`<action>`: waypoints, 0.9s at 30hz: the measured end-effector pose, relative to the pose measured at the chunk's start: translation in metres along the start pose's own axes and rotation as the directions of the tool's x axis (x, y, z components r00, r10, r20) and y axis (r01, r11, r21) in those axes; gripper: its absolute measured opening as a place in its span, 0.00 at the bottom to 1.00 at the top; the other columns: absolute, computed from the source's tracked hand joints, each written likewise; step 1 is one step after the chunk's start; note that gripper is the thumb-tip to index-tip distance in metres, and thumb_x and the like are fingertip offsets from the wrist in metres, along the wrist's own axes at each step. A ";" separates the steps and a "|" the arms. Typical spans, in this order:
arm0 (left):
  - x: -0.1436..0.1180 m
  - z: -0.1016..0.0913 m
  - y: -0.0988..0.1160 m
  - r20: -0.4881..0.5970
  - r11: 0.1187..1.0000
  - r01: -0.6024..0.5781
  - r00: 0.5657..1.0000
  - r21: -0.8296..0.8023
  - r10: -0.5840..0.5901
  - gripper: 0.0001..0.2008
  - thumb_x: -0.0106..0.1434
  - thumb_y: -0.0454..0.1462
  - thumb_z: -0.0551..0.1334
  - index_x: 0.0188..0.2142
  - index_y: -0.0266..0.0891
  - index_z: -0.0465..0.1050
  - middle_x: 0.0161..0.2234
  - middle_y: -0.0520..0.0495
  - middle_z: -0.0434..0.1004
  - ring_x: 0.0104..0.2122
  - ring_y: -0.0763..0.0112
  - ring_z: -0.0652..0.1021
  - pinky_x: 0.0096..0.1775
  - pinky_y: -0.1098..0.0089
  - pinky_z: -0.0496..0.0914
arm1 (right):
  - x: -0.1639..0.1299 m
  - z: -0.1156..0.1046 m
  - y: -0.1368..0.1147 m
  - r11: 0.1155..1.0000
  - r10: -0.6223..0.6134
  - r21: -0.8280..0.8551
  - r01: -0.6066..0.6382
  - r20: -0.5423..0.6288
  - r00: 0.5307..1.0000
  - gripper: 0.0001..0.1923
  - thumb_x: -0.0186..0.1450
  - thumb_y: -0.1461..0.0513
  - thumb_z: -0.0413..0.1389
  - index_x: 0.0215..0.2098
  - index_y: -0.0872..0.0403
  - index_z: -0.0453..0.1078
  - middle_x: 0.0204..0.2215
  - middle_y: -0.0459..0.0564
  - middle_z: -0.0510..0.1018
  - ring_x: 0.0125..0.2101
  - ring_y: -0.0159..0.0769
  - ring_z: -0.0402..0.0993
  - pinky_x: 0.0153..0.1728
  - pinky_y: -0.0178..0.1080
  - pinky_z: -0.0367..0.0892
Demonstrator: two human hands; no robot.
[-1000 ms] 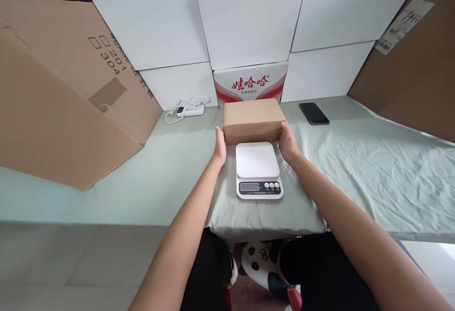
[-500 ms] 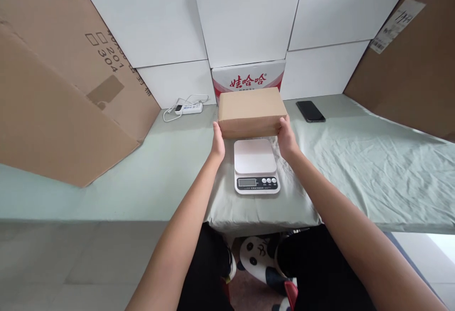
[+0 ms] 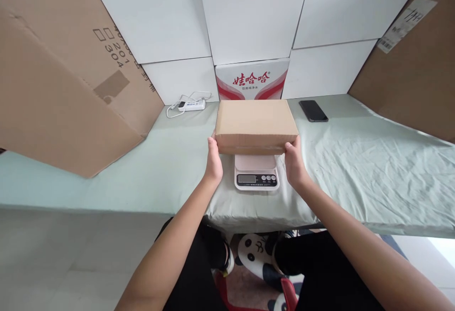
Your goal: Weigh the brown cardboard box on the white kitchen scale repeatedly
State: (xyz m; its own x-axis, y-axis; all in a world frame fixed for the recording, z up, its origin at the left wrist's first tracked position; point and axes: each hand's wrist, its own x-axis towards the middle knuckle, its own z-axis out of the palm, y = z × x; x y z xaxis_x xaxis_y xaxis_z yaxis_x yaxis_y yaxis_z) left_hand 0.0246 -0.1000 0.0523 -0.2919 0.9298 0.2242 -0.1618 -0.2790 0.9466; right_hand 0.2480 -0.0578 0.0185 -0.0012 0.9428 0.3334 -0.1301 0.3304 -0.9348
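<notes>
The person is gripping a closed brown cardboard box [image 3: 256, 125] between both hands, one at each short end. The left hand [image 3: 213, 164] is pressing against the near left corner, thumb up along the edge, and the right hand [image 3: 293, 163] is clasping the near right corner in the same way. Between the two hands, directly under the box, a white digital scale [image 3: 256, 173] is sitting on the pale green cloth [image 3: 355, 159]; the box is covering most of the scale's platform, leaving the display and buttons showing just below the grip. Whether the box is resting on the platform or hanging just above it cannot be told. Beyond the grip, a red and white printed carton [image 3: 251, 79] is standing against white panels [image 3: 249, 17]. Beyond and right of the right hand, well apart, a black phone [image 3: 313, 110] is lying flat. Beyond and left of the left hand, a white power strip [image 3: 190, 105] is lying with its cord beside a large leaning sheet of brown cardboard [image 3: 64, 78]
</notes>
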 end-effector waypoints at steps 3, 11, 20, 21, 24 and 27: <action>-0.015 0.001 0.000 -0.040 0.999 0.040 0.998 0.027 -0.039 0.42 0.77 0.66 0.42 0.74 0.48 0.70 0.76 0.44 0.71 0.81 0.51 0.59 0.79 0.56 0.57 | -0.014 -0.004 -0.003 1.000 0.006 -0.003 -0.006 -0.001 1.000 0.33 0.71 0.43 0.55 0.73 0.34 0.64 0.75 0.44 0.70 0.78 0.54 0.60 0.79 0.59 0.59; -0.035 0.005 -0.007 -0.011 0.997 0.029 1.000 0.068 -0.028 0.42 0.76 0.68 0.43 0.73 0.49 0.70 0.78 0.44 0.68 0.82 0.53 0.58 0.79 0.58 0.57 | -0.022 -0.013 -0.010 0.999 0.023 -0.021 -0.024 -0.064 0.998 0.31 0.71 0.43 0.54 0.70 0.36 0.67 0.72 0.46 0.73 0.76 0.57 0.62 0.79 0.60 0.59; -0.037 0.007 -0.007 -0.094 0.995 0.023 0.995 0.100 -0.014 0.40 0.78 0.65 0.42 0.74 0.47 0.67 0.80 0.43 0.63 0.82 0.56 0.59 0.78 0.55 0.58 | -0.029 -0.007 -0.018 0.999 0.050 -0.003 -0.050 -0.052 0.997 0.34 0.70 0.41 0.56 0.71 0.39 0.64 0.75 0.49 0.68 0.76 0.56 0.62 0.78 0.63 0.59; -0.037 0.008 -0.007 -0.100 0.995 0.026 0.995 0.098 -0.016 0.40 0.78 0.65 0.42 0.74 0.47 0.67 0.80 0.43 0.63 0.82 0.57 0.59 0.79 0.56 0.58 | -0.029 -0.006 -0.018 0.999 0.050 -0.002 -0.051 -0.050 0.997 0.34 0.70 0.41 0.56 0.71 0.39 0.64 0.75 0.49 0.68 0.75 0.56 0.63 0.78 0.63 0.59; -0.038 0.008 -0.007 -0.104 0.995 0.027 0.994 0.098 -0.017 0.39 0.79 0.64 0.43 0.75 0.47 0.67 0.81 0.43 0.61 0.82 0.57 0.58 0.79 0.57 0.56 | -0.030 -0.006 -0.018 0.999 0.050 0.000 -0.050 -0.043 0.998 0.34 0.70 0.41 0.56 0.71 0.39 0.64 0.76 0.49 0.67 0.75 0.56 0.63 0.77 0.63 0.61; -0.037 0.008 -0.008 -0.096 0.994 0.015 0.995 0.105 -0.005 0.39 0.79 0.64 0.43 0.74 0.48 0.67 0.81 0.44 0.61 0.82 0.58 0.58 0.79 0.57 0.56 | -0.030 -0.005 -0.018 0.999 0.047 0.004 -0.047 -0.052 0.998 0.33 0.70 0.42 0.56 0.71 0.38 0.64 0.75 0.48 0.67 0.76 0.55 0.62 0.78 0.63 0.60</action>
State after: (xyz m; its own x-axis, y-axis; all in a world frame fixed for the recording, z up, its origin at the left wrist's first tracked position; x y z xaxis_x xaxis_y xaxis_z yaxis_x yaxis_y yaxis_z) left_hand 0.0445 -0.1307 0.0386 -0.3803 0.9038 0.1964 -0.0659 -0.2383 0.9690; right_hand 0.2558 -0.0916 0.0244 0.0442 0.9582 0.2826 -0.1334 0.2860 -0.9489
